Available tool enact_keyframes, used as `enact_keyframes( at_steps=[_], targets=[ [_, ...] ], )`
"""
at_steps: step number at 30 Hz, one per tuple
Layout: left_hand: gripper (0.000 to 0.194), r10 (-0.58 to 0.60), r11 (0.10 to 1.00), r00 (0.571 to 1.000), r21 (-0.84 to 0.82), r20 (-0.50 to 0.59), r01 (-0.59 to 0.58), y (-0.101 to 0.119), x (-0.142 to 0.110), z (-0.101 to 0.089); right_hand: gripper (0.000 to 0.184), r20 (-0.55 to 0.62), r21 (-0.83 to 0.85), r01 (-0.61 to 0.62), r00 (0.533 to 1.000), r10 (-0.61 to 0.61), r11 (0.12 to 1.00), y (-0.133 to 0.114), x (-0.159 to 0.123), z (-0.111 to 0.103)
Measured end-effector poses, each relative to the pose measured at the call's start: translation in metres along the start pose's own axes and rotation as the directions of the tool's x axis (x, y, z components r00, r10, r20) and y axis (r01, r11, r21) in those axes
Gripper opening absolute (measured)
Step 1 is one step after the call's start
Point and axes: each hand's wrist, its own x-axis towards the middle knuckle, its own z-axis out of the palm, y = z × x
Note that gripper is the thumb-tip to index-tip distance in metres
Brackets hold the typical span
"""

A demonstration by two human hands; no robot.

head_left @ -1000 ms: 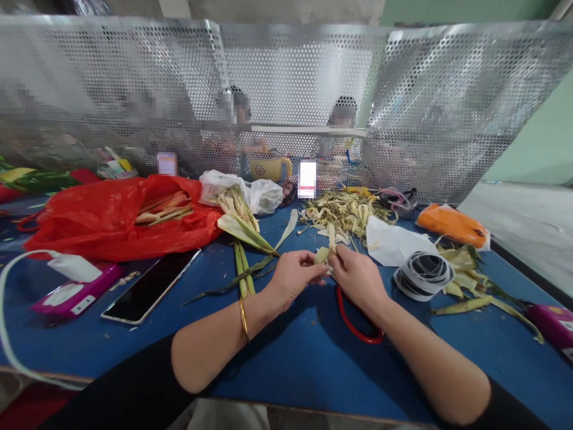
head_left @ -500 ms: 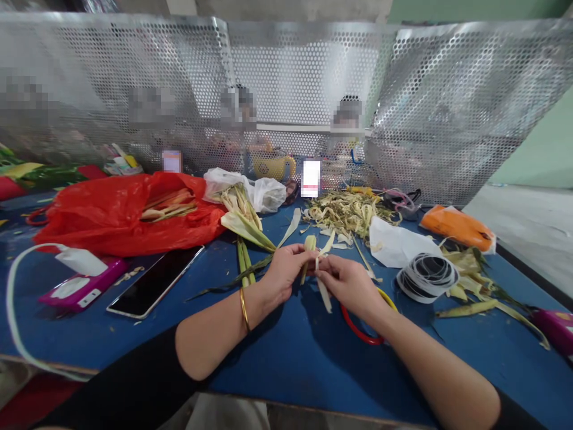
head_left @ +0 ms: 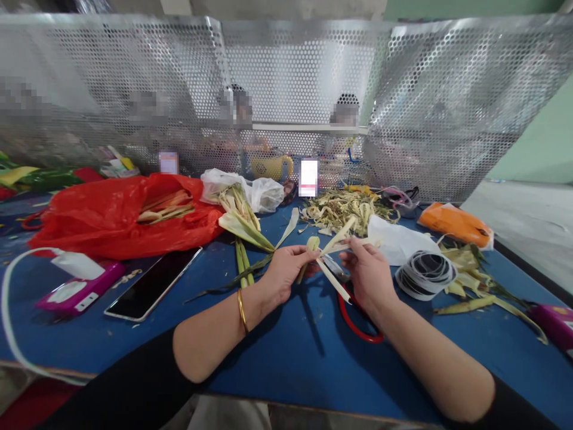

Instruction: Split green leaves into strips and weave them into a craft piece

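My left hand (head_left: 289, 269), with a gold bangle at the wrist, pinches a small folded piece of pale corn husk (head_left: 313, 243) between thumb and fingers. Strips stick out from it on the right, one up and one down. My right hand (head_left: 369, 272) is closed on the end of another thin husk strip (head_left: 333, 246), stretched sideways from the folded piece. Below my right hand lies a pair of scissors (head_left: 362, 335) with red handles, partly hidden by that hand. Both hands are just above the blue table (head_left: 286, 364).
A red plastic bag (head_left: 98, 209) with husks lies left, behind a phone (head_left: 154, 286) and a purple power strip (head_left: 80, 289). Husk scraps (head_left: 349, 209) are heaped behind my hands. A coil of white cord (head_left: 425, 275) stands right. Perforated metal screens (head_left: 299, 71) close the back.
My right hand has moved right, away from my left hand, drawing a husk strip out sideways. The strips on the folded piece now spread out more. My left hand stays nearly in place.
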Motion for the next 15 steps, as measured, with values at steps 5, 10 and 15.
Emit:
enact_keyframes(
  at_steps=[5, 10, 15],
  targets=[
    [0.021, 0.014, 1.000, 1.000, 0.007, -0.001, -0.014, -0.002, 0.001, -0.001, 0.031, 0.188, -0.223, 0.320, 0.941, -0.282, 0.921, -0.006, -0.011, 0.001],
    [0.022, 0.081, 0.994, 0.996, 0.071, 0.046, -0.084, -0.004, -0.001, -0.001, 0.016, 0.463, -0.648, 0.504, 0.856, -0.231, 0.571, -0.018, -0.018, -0.003],
    [0.022, 0.122, 0.985, 0.992, 0.123, 0.032, -0.125, -0.004, 0.000, 0.000, 0.035, 0.501, -0.782, 0.508, 0.857, -0.119, 0.362, -0.021, -0.012, -0.005]
  ],
)
